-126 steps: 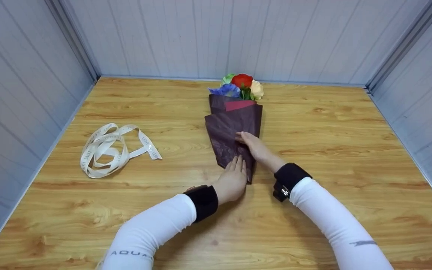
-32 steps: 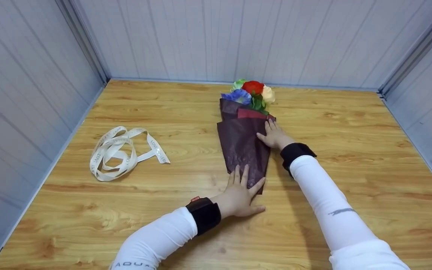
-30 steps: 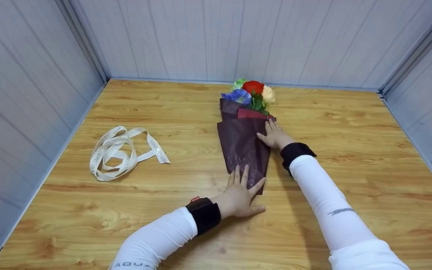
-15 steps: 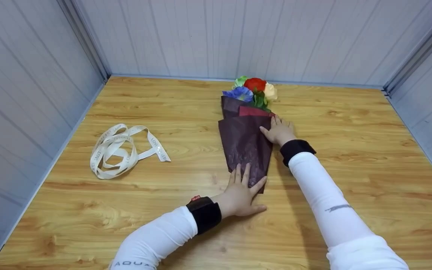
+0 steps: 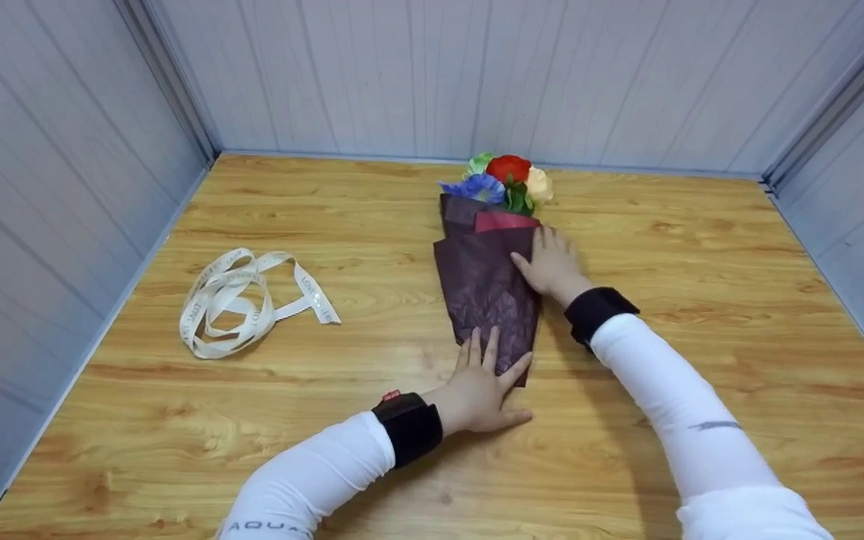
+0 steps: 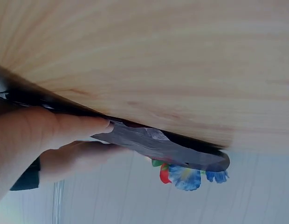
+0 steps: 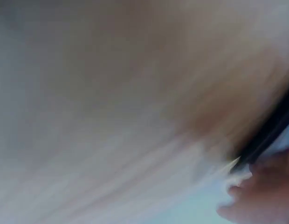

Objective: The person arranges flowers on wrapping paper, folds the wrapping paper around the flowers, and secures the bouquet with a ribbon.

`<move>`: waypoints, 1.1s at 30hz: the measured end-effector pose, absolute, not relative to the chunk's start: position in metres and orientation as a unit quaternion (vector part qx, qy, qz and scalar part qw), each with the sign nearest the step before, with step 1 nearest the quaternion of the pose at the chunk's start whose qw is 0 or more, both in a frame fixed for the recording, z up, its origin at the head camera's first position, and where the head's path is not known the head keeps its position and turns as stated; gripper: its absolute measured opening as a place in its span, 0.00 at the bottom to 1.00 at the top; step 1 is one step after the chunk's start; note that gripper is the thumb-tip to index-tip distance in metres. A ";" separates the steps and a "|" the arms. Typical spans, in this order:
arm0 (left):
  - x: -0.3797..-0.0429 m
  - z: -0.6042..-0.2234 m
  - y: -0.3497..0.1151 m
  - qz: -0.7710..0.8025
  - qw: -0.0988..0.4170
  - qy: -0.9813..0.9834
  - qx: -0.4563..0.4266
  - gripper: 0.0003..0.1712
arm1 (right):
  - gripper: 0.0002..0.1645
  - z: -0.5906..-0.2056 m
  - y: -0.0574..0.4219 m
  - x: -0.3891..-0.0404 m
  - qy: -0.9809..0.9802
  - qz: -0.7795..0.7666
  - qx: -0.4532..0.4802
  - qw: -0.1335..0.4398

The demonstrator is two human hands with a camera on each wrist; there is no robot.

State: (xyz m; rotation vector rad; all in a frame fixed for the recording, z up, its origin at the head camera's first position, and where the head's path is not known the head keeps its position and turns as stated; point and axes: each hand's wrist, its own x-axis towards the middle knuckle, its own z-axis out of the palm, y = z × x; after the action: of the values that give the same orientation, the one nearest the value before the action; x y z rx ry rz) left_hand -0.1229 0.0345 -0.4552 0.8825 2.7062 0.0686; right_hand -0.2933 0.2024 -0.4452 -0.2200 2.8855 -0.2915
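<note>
A bouquet wrapped in dark maroon paper [image 5: 481, 281] lies on the table, its flowers [image 5: 508, 169] pointing to the back wall. Red, blue, cream and green blooms show above a red inner sheet [image 5: 503, 221]. Spread flat, my left hand [image 5: 477, 394] rests on the narrow lower end of the wrap. My right hand [image 5: 553, 262] lies over the wrap's upper right edge with its fingers extended. In the left wrist view the left hand [image 6: 37, 133] presses along the wrap [image 6: 154, 143]. The right wrist view is blurred, with the right hand [image 7: 265, 200] at its corner.
A loosely coiled white ribbon [image 5: 259, 319] with printed lettering lies on the left of the wooden table [image 5: 702, 315]. Pale panel walls [image 5: 372, 75] stand at the back and both sides.
Over the last seconds my left hand has spread out at the wrap's lower end. My right hand has moved from the wrap's middle to its upper right edge, and just now slightly inward.
</note>
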 end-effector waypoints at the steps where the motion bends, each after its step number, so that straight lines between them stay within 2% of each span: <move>1: -0.123 -0.456 0.034 0.023 0.148 0.940 0.307 0.47 | 0.45 -0.445 0.198 -0.286 0.984 -0.102 -0.101 0.105; 3: -0.123 -0.456 0.034 0.021 0.151 0.939 0.308 0.47 | 0.42 -0.445 0.188 -0.269 0.978 -0.106 -0.152 0.097; 6: -0.124 -0.455 0.034 0.016 0.154 0.938 0.311 0.47 | 0.38 -0.444 0.178 -0.244 0.965 -0.110 -0.204 0.121; 11: -0.123 -0.456 0.034 0.017 0.161 0.936 0.311 0.46 | 0.37 -0.445 0.163 -0.227 0.959 -0.079 -0.205 0.179; 22: -0.119 -0.455 0.036 0.015 0.163 0.939 0.302 0.47 | 0.46 -0.449 0.147 -0.266 0.968 -0.044 -0.134 0.206; 28: -0.118 -0.455 0.037 0.028 0.155 0.939 0.306 0.46 | 0.48 -0.449 0.146 -0.282 0.969 -0.046 -0.114 0.213; 33: -0.120 -0.456 0.036 0.023 0.154 0.940 0.305 0.46 | 0.47 -0.450 0.144 -0.284 0.973 -0.040 -0.118 0.195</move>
State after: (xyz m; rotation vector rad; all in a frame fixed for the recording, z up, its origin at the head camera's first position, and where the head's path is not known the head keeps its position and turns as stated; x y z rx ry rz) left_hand -0.1200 0.0363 -0.4565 0.8740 2.6937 0.0647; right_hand -0.2836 0.1441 -0.4500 -0.3297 2.7277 -0.1135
